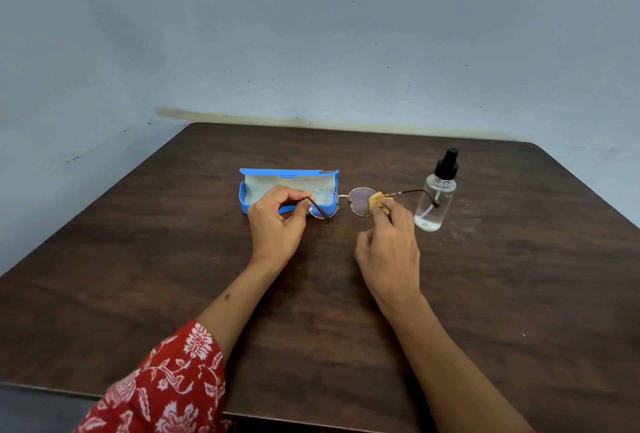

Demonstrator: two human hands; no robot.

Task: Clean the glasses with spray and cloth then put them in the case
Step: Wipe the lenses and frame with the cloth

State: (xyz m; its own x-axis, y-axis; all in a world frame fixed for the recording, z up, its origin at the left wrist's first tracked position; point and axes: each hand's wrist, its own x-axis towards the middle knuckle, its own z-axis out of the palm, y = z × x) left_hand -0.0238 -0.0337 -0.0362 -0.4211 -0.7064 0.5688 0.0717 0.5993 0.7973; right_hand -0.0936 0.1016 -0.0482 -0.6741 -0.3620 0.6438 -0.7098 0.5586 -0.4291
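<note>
Thin metal-framed glasses with round lenses are held above the table, temples unfolded toward me. My left hand pinches the left temple hinge beside the left lens. My right hand presses a small yellow cloth against the right lens. The blue case lies open behind my left hand, its pale lining showing and nothing visible inside; the left lens overlaps its right end in view. A clear spray bottle with a black nozzle stands upright just right of the glasses, the right temple tip crossing in front of it.
Everything sits on a dark wooden table pushed against a pale blue wall. The table's front edge runs close to my red floral sleeve.
</note>
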